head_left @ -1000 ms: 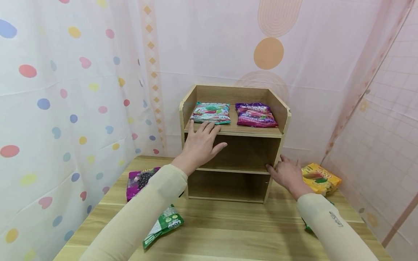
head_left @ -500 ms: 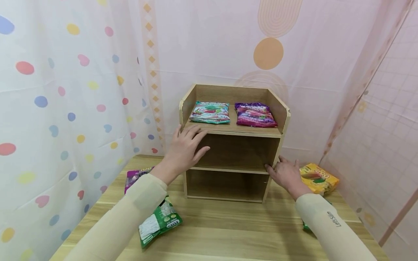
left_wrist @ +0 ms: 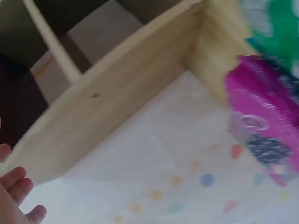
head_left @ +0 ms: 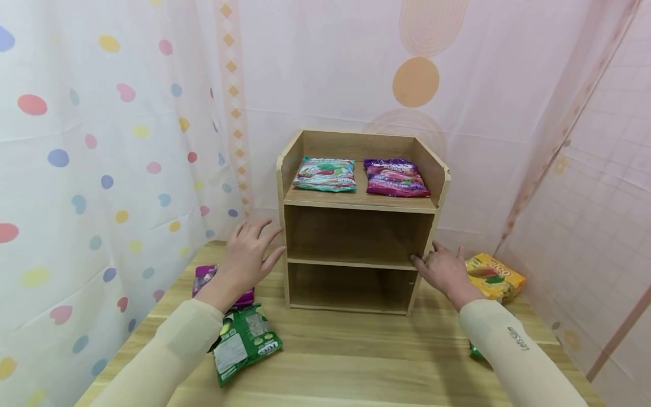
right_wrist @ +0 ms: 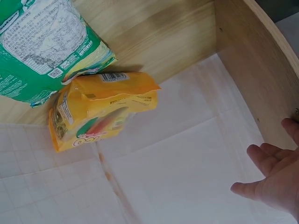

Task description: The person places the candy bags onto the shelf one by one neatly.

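A small wooden shelf unit (head_left: 361, 263) stands on the table in the head view. On its top board lie a teal-and-white candy bag (head_left: 326, 174) and a purple candy bag (head_left: 395, 178). My left hand (head_left: 245, 254) hovers just left of the unit, fingers spread and loosely bent, holding nothing. Below it lie a green snack bag (head_left: 246, 342) and a purple bag (left_wrist: 264, 116), partly hidden by my arm in the head view. My right hand (head_left: 447, 274) touches the front edge of the unit's right side panel, its fingers spread.
A yellow bag with a mango picture (head_left: 494, 277) sits right of the unit. Beside it, a green bag (right_wrist: 51, 49) is mostly hidden under the right sleeve in the head view. Patterned curtains (head_left: 325, 73) surround the wooden table (head_left: 346, 362).
My left hand has moved left and down from the top board's front edge to beside the unit, uncovering more of the green bag. My right hand has stayed at the right panel.
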Action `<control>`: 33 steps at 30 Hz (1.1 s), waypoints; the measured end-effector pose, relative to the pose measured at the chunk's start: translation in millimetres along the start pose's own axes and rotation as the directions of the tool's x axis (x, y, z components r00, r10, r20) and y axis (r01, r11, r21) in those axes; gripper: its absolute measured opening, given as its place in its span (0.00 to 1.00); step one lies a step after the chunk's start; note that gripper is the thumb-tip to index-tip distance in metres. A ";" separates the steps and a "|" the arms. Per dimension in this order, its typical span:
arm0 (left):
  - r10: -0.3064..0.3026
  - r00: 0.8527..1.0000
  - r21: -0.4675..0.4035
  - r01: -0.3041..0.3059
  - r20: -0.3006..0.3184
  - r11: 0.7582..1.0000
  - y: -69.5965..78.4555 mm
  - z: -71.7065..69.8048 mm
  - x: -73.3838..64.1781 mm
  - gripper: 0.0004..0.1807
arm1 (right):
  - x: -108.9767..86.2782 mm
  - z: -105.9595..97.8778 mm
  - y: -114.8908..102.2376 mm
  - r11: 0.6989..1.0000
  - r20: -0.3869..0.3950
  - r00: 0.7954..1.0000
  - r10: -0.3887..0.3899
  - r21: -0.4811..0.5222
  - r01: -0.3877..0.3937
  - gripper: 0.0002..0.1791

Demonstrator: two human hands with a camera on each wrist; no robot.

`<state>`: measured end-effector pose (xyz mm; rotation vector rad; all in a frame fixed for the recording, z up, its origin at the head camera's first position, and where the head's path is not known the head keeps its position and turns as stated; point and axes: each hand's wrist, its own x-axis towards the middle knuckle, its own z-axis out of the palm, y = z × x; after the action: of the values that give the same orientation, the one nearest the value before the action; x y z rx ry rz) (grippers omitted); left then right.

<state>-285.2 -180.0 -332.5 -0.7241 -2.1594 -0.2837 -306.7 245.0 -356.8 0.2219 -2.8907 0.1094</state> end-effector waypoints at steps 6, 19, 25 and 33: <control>-0.104 0.982 0.047 0.097 0.159 0.994 -15.9 4.3 -27.9 0.22 | -0.7 -1.7 -1.7 1.000 0.000 1.000 -0.001 -0.012 0.001 0.33; -0.210 0.840 0.121 0.173 0.500 0.978 -29.0 19.2 -61.1 0.22 | 0.2 -0.6 -1.1 1.000 0.021 1.000 0.019 0.017 -0.019 0.33; -0.164 0.788 0.105 0.126 0.593 0.986 -27.5 30.3 -75.9 0.17 | -0.2 -0.5 -1.6 1.000 0.010 1.000 0.014 0.016 -0.014 0.32; -0.115 0.657 0.039 0.129 0.745 0.991 -19.4 33.6 -85.5 0.17 | -0.3 -0.3 -2.6 1.000 0.009 1.000 0.021 0.020 -0.021 0.32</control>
<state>-275.5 -215.5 -418.9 -0.7909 -3.0121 -0.0618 -305.9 242.5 -356.5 0.1957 -2.9021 0.1420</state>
